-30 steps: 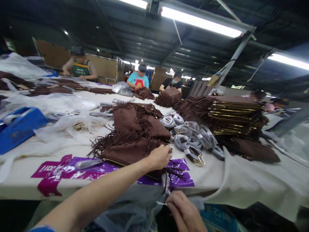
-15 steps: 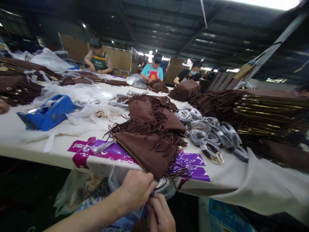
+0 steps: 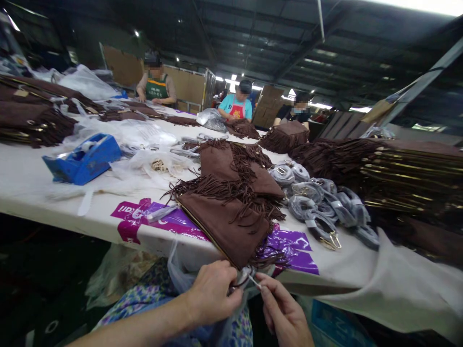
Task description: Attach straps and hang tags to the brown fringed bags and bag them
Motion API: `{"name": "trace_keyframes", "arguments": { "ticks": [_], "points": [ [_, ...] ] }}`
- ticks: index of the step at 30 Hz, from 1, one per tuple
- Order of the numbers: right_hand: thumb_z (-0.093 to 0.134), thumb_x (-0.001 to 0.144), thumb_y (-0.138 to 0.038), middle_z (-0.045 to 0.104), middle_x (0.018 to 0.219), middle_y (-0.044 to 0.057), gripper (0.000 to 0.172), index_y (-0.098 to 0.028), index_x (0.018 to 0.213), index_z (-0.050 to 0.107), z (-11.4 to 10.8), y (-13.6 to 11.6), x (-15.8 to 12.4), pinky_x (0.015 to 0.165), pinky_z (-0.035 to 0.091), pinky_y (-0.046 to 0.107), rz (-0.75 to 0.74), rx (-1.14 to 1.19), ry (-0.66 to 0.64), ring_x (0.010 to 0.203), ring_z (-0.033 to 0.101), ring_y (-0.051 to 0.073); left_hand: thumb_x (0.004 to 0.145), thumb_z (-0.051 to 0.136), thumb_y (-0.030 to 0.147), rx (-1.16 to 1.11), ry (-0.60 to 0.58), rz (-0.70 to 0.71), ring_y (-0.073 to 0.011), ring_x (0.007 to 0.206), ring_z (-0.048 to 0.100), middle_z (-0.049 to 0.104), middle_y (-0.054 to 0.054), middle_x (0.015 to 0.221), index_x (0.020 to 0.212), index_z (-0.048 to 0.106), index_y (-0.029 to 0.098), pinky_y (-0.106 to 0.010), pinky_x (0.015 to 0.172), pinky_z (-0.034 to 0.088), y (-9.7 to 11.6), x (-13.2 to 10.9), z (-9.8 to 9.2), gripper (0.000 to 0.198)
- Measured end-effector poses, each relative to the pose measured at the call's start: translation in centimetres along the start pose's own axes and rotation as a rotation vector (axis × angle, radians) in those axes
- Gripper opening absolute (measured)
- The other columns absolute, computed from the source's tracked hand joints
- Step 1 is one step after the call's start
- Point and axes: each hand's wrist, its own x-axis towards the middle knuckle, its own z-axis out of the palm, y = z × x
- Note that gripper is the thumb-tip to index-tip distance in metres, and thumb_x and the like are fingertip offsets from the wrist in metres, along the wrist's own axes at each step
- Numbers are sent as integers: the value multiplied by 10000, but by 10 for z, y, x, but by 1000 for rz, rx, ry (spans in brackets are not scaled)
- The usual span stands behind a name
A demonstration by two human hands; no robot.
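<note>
A brown fringed bag [image 3: 226,226] with a gold zipper lies at the table's front edge, one corner pointing at me. My left hand [image 3: 216,291] is closed at that corner, its fingertips partly hidden; a dark loop and some clear plastic show beside them. To its right, my right hand [image 3: 284,308] pinches the end of a thin white strip [image 3: 254,281] that runs toward the left hand. More fringed bags [image 3: 217,161] lie just behind the first one. Purple printed tape [image 3: 294,258] is stuck to the table under the bag.
On the left stands a blue tape dispenser [image 3: 85,161], near crumpled clear plastic [image 3: 144,137]. Plastic-wrapped coiled straps [image 3: 318,202] lie to the right, before a tall stack of brown bags [image 3: 412,173]. Several co-workers, one in a green apron [image 3: 157,89], are across the table.
My right hand has moved right, away from the left, drawing the white strip out between them. My left hand stays at the bag's corner. The view has shifted slightly.
</note>
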Motion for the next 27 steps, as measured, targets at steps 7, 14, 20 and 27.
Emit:
{"name": "trace_keyframes", "arguments": {
  "ticks": [7, 14, 20, 27],
  "points": [
    [597, 828, -516, 589, 726, 9, 318, -215, 791, 691, 17, -32, 24, 609, 433, 243, -218, -290, -104, 668, 543, 162, 759, 569, 305, -66, -56, -27, -162, 663, 536, 632, -6, 749, 753, 562, 197, -273, 564, 261, 4, -3, 13, 108],
    [642, 795, -466, 683, 742, 30, 282, -194, 780, 716, 11, -40, 36, 629, 446, 255, -121, -288, -148, 681, 596, 178, 702, 549, 191, -216, -18, 10, -113, 599, 415, 496, 30, 643, 658, 429, 176, -260, 549, 228, -8, -2, 13, 129],
    [701, 745, -533, 582, 583, -20, 353, -181, 725, 687, 2, -23, 40, 479, 390, 215, -55, -124, -121, 511, 470, 117, 631, 508, 134, -565, 41, -29, -92, 572, 410, 408, 49, 586, 598, 378, 174, -220, 516, 252, -20, -7, 17, 140],
    [635, 828, -482, 688, 750, 34, 284, -210, 873, 707, -1, -15, 15, 645, 527, 238, -262, -233, 42, 702, 645, 187, 591, 461, 133, -1159, -173, -170, -124, 516, 607, 622, 29, 688, 929, 410, 189, -187, 471, 436, -32, -22, 20, 347]
  ]
}}
